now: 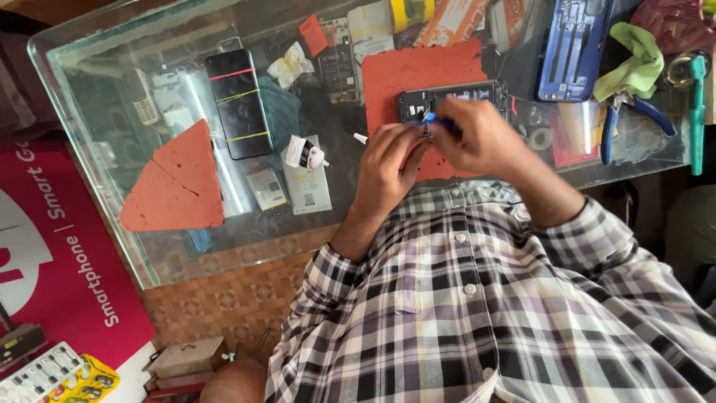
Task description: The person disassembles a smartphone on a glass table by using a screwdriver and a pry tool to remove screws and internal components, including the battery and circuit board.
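Two hands meet over an opened phone (pixel 455 97) that lies on a red mat (pixel 418 75) toward the far side of the glass table (pixel 104 186). The phone's back is off and its dark insides face up, probably so the parts can be reached from above; the mat likely keeps it from sliding on the glass. The right hand (pixel 481 138) is closed around a blue tool (pixel 440 121), held like a pen with its tip pointing left at the phone's near edge. The left hand (pixel 388 160) has its fingers pinched at the same spot, seemingly steadying a small part or the phone's edge; what exactly it pinches is too small to tell.

Left of the hands sit a small white tube (pixel 304 153) and a flat battery (pixel 307 186), near enough to grab. Farther left a black phone (pixel 239 103) bound with thin rubber bands lies face up, perhaps clamped while something sets. A red triangular mat piece (pixel 175 183) rests near the left edge. At the far right are a blue phone shell (pixel 570 48), a green cloth (pixel 638 63), blue-handled pliers (pixel 634 119) and a teal tool (pixel 697 112), all parked away from the working spot.
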